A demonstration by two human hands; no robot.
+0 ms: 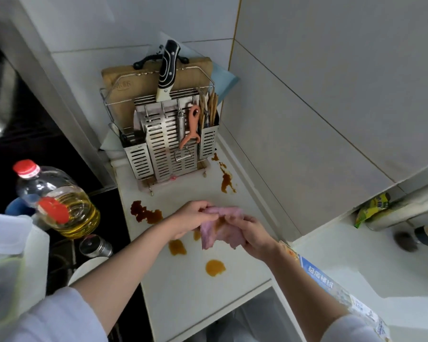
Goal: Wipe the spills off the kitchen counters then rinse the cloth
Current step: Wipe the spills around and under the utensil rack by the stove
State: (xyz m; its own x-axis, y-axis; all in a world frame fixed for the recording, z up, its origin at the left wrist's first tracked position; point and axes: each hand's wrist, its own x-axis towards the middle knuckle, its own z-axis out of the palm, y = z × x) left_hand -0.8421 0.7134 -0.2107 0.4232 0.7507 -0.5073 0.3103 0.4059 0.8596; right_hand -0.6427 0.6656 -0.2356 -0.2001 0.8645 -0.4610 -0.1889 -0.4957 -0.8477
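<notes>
Leftmost: oil bottle (pixel 59 201) with red cap, upright beside the dark hob, and a small metal shaker (pixel 95 246) just below it. Next, on the white worktop (pixel 188 292): dark brown spill (pixel 145 213) near the left edge, unwiped. Centre rear: steel utensil rack (pixel 168 144) carrying a knife (pixel 167 70), an orange peeler (pixel 192 127) and a cutting board (pixel 124 95); brown streak (pixel 226 178) on the worktop just to its right, running along the wall side. Centre front: left hand (pixel 195 218), fingers curled, pinching the upper left edge of the pink cloth (pixel 220 230); right hand (pixel 247 235), fingers likewise curled, gripping the cloth's right side. Cloth held bunched between both hands, raised just above the worktop as far as can be judged, its long axis running roughly away from the body, a brown stain showing in its folds. Below the hands: two orange-brown puddles (pixel 177 247) (pixel 215 267), the nearer one almost under the left wrist. Far right: roll package (pixel 331 287) lying along the right forearm, and a lower sink-side surface (pixel 356 255).

Key relation: remaining spills lying to the left of, behind and in front of the cloth; dark spill closest to the left hand, wall-side streak closer to the right. Probably mid-task: cloth being refolded to a clean face, wiping unfinished, rinsing not yet begun.
</notes>
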